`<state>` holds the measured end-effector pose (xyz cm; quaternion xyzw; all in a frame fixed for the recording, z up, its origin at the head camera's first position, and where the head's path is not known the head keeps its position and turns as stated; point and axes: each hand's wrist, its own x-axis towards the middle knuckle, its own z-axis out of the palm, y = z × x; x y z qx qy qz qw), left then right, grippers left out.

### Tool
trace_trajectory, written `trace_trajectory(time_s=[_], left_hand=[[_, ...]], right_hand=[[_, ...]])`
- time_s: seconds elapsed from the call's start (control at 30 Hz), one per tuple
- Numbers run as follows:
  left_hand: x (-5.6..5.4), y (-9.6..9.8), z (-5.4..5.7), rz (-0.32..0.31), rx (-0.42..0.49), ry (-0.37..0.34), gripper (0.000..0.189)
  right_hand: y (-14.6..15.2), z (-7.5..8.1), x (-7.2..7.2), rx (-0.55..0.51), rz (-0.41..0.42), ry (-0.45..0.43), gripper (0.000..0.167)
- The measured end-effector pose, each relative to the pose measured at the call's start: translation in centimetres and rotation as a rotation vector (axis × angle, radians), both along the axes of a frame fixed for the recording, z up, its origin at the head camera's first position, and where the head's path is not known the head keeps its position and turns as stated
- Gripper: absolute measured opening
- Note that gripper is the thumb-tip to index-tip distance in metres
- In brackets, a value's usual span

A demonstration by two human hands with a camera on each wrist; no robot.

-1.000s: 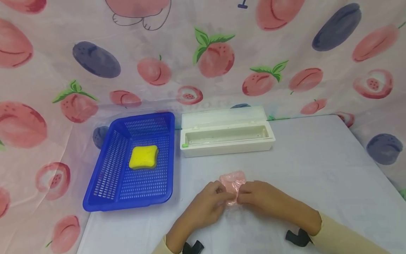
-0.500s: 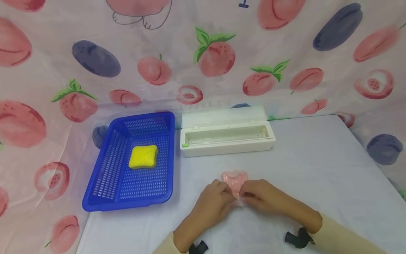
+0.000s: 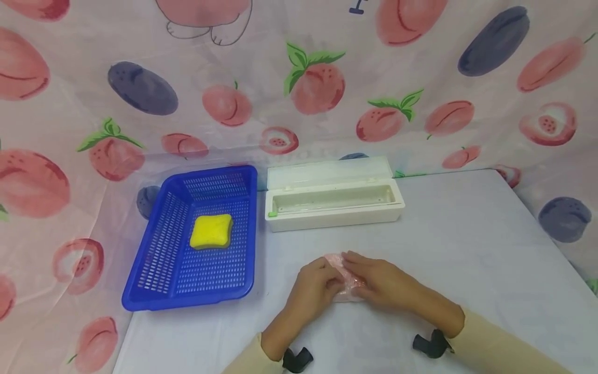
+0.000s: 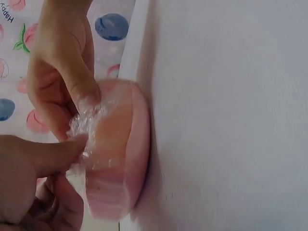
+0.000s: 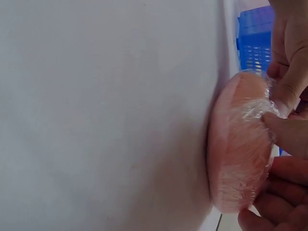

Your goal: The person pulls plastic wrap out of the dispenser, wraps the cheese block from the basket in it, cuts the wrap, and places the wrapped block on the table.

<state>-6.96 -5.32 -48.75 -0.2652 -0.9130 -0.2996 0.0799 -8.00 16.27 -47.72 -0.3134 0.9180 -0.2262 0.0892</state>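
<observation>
Pink piece (image 3: 349, 281) in clear film (image 4: 91, 124), near on the desk (image 3: 467, 244).
Left hand (image 3: 312, 286) pinches the film, fingers narrow; right hand's (image 3: 390, 283) fingers grip the piece.

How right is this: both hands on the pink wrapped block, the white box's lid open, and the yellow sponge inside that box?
Not quite: the yellow sponge lies in the blue basket, not the white box, as the head view shows. Otherwise right: left hand and right hand touch the pink wrapped block, and the lid is open.
</observation>
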Motion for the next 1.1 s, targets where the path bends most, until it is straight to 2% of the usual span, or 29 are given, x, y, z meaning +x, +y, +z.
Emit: trace_trajectory(time_s=[0.17, 0.27, 0.33, 0.43, 0.5, 0.53, 0.67, 0.8, 0.93, 1.1], left_hand=[[0.2, 0.5, 0.2, 0.093, 0.044, 0.004, 0.009], [0.5, 0.5, 0.3, 0.1, 0.027, -0.004, 0.012], [0.8, 0.2, 0.2, 0.062, -0.051, 0.031, 0.014], [1.2, -0.2, 0.0, -0.032, -0.234, 0.135, 0.013], [1.4, -0.6, 0.0, -0.101, -0.354, 0.208, 0.013], [1.4, -0.8, 0.0, -0.132, -0.398, 0.223, 0.015], [1.2, -1.8, 0.0, -0.209, -0.505, 0.172, 0.032], [0.3, -2.3, 0.0, -0.25, -0.513, 0.076, 0.054], [-0.5, -2.4, -0.1, -0.293, -0.497, 0.031, 0.062], [-0.8, -2.4, -0.3, -0.316, -0.471, 0.003, 0.06]], right_hand=[[0.1, -0.2, 0.0, 0.008, 0.048, 0.001, 0.058], [0.3, -0.6, -0.1, -0.02, 0.049, 0.013, 0.057], [0.5, -0.7, -0.1, -0.05, 0.041, 0.021, 0.051], [0.9, -0.8, -0.2, -0.08, 0.052, 0.027, 0.039], [1.2, -0.7, -0.2, -0.055, 0.094, 0.039, 0.035], [1.4, -0.8, -0.2, -0.028, 0.125, 0.053, 0.033], [2.0, -0.8, -0.3, 0.093, 0.242, 0.127, 0.048], [2.6, -0.8, -0.5, 0.176, 0.309, 0.184, 0.061], [2.7, -0.8, -0.8, 0.18, 0.326, 0.21, 0.058], [2.5, -0.9, -0.9, 0.142, 0.337, 0.24, 0.05]])
